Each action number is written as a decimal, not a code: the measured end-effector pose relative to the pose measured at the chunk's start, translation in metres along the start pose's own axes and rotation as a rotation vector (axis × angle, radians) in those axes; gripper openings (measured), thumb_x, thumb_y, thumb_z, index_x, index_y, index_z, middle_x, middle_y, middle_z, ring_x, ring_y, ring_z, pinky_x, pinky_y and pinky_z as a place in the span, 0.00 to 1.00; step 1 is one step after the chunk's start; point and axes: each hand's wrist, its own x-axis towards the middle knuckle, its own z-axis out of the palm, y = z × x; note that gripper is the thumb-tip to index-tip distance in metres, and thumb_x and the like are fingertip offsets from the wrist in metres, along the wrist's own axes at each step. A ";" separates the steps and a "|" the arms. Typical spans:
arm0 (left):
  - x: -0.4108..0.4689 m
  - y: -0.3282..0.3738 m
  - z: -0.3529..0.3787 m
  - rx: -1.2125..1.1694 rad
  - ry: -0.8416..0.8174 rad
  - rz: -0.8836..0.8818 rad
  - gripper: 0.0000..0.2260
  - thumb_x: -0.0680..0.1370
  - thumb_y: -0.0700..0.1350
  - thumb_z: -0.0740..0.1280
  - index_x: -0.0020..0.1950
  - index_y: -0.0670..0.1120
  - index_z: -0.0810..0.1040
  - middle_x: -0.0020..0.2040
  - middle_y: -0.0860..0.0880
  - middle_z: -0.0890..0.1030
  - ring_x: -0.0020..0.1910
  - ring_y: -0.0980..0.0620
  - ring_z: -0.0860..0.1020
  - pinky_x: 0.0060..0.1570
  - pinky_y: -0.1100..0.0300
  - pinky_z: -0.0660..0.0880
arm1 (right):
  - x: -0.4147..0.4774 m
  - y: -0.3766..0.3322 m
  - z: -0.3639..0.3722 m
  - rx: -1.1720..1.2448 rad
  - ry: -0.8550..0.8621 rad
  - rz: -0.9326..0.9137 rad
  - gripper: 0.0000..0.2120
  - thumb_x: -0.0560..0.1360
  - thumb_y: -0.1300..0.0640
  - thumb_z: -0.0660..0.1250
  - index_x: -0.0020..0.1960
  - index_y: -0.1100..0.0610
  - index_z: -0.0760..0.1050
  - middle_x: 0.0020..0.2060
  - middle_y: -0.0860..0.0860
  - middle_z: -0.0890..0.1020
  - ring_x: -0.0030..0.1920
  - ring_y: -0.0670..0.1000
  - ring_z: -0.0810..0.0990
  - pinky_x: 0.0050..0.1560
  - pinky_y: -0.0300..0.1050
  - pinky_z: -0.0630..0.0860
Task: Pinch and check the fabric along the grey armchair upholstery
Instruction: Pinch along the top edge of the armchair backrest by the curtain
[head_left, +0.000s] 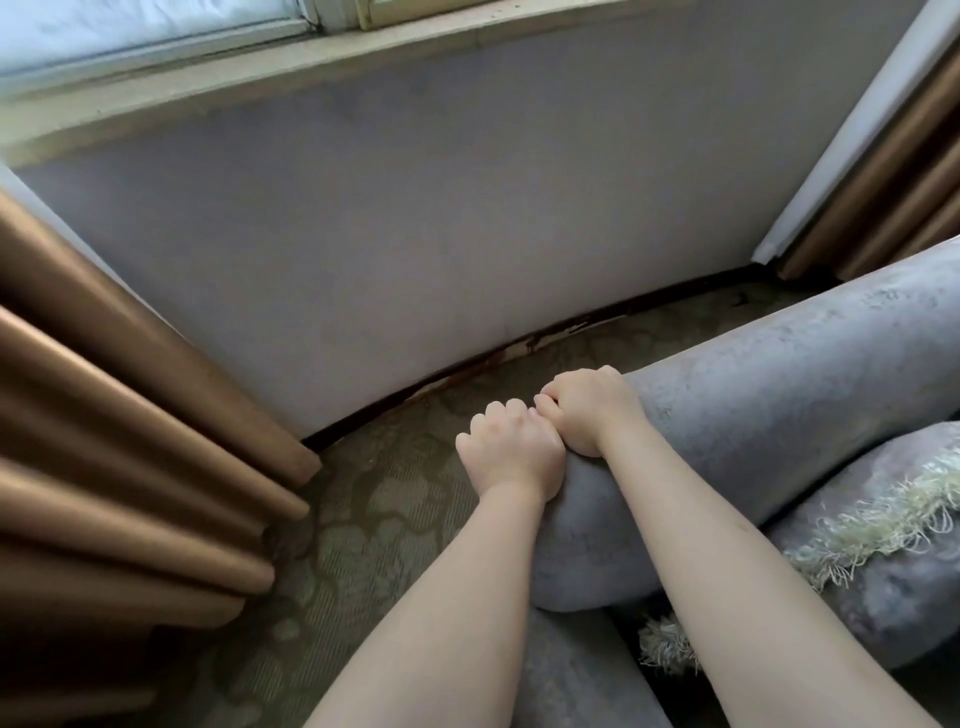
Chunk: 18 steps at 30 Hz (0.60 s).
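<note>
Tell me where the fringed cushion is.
In the head view, the fringed cushion lies at the lower right, beside the rolled grey armrest, just right of the right forearm.

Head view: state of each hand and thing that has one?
left hand: fingers curled, gripping armchair fabric at the rolled arm's outer edge.
right hand: fingers curled, gripping fabric beside the left hand.
armchair: upright, held by both hands.
cushion: lying against the arm's inner side.
curtain: hanging in folds to the floor.

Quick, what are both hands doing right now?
The left hand is curled, gripping the grey armchair fabric at its rounded edge.
The right hand is curled too, pinching the same fabric right beside it.
</note>
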 end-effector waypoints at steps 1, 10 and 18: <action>0.000 0.000 -0.001 -0.001 -0.012 -0.001 0.16 0.79 0.51 0.49 0.48 0.47 0.74 0.50 0.48 0.77 0.49 0.45 0.74 0.43 0.52 0.62 | -0.002 0.000 0.001 0.014 0.046 0.002 0.17 0.76 0.52 0.53 0.30 0.54 0.68 0.38 0.50 0.79 0.40 0.55 0.74 0.40 0.45 0.58; -0.014 0.003 -0.016 -0.024 -0.095 -0.061 0.20 0.80 0.50 0.46 0.58 0.44 0.74 0.60 0.44 0.76 0.59 0.43 0.73 0.54 0.49 0.63 | -0.024 -0.013 -0.010 -0.192 0.004 -0.027 0.17 0.80 0.51 0.51 0.53 0.55 0.77 0.54 0.52 0.80 0.56 0.56 0.77 0.48 0.47 0.65; -0.057 0.010 -0.023 -0.035 -0.041 -0.079 0.19 0.80 0.49 0.47 0.59 0.43 0.73 0.59 0.43 0.75 0.58 0.42 0.72 0.54 0.49 0.64 | -0.061 -0.014 -0.016 -0.248 -0.017 -0.065 0.15 0.79 0.57 0.50 0.56 0.55 0.74 0.57 0.52 0.77 0.58 0.56 0.74 0.46 0.47 0.61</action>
